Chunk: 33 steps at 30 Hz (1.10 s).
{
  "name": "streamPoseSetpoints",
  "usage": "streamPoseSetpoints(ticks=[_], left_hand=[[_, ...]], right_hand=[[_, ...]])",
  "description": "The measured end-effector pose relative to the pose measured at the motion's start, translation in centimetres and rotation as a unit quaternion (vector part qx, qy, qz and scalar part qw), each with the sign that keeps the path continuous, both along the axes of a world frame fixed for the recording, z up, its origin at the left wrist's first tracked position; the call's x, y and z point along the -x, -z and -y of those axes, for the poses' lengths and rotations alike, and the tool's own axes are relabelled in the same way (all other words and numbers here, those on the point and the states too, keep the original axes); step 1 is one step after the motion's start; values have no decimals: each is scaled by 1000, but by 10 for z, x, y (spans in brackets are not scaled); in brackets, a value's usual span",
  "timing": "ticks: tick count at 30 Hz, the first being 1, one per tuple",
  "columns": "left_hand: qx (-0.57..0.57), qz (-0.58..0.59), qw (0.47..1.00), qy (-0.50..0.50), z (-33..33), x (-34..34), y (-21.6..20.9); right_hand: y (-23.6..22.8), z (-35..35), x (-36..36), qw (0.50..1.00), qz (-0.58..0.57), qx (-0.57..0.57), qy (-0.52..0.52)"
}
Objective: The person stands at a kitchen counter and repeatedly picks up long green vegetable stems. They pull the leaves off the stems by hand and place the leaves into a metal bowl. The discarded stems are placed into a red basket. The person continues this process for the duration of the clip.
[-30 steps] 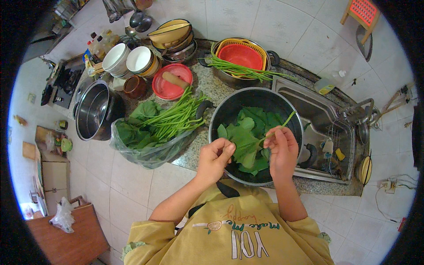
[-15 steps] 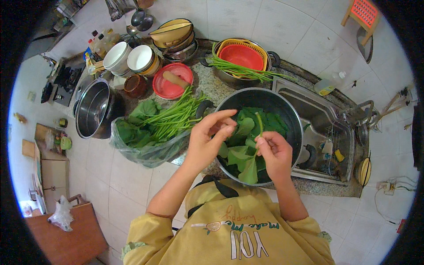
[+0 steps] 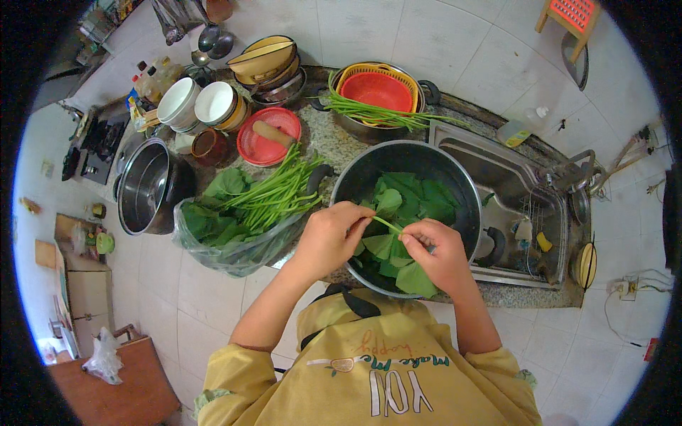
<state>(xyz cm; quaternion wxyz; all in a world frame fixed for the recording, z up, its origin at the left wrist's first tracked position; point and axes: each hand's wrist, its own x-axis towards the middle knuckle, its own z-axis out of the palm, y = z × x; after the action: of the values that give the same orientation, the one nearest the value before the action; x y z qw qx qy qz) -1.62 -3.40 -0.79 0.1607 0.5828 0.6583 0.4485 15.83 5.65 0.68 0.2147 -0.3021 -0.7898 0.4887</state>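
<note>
Over a large dark pot (image 3: 462,177), both my hands hold one green leaf stem (image 3: 386,225). My left hand (image 3: 328,238) pinches its tip between thumb and fingers. Closer to the leaf, my right hand (image 3: 439,254) grips the same stem, and a broad leaf (image 3: 416,280) hangs below it. Loose green leaves (image 3: 408,199) cover part of the pot's bottom. Left of the pot, a clear plastic bag (image 3: 245,261) holds leafy greens with long stems (image 3: 280,186) pointing toward the pot.
Behind the pot, stripped green stems (image 3: 376,113) lie across a pot with a red basket (image 3: 380,91). A metal sink (image 3: 490,167) is on the right. To the left are an empty dark pot (image 3: 149,188), stacked white bowls (image 3: 215,103) and a red plastic basket (image 3: 249,145).
My left hand has closed on the stem's end, where before it was apart from it. The stem has tipped from upright to slanting left, and my right hand has shifted slightly lower.
</note>
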Motion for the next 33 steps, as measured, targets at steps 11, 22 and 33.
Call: streamPoseSetpoints(ticks=[11, 22, 33], left_hand=[[101, 371, 923, 33, 6, 2, 15], [10, 380, 924, 37, 3, -23, 19], [12, -37, 995, 96, 12, -14, -9]], right_hand=[[0, 0, 1, 998, 8, 58, -22], [22, 13, 11, 974, -93, 204, 16], [3, -3, -7, 955, -128, 262, 48]])
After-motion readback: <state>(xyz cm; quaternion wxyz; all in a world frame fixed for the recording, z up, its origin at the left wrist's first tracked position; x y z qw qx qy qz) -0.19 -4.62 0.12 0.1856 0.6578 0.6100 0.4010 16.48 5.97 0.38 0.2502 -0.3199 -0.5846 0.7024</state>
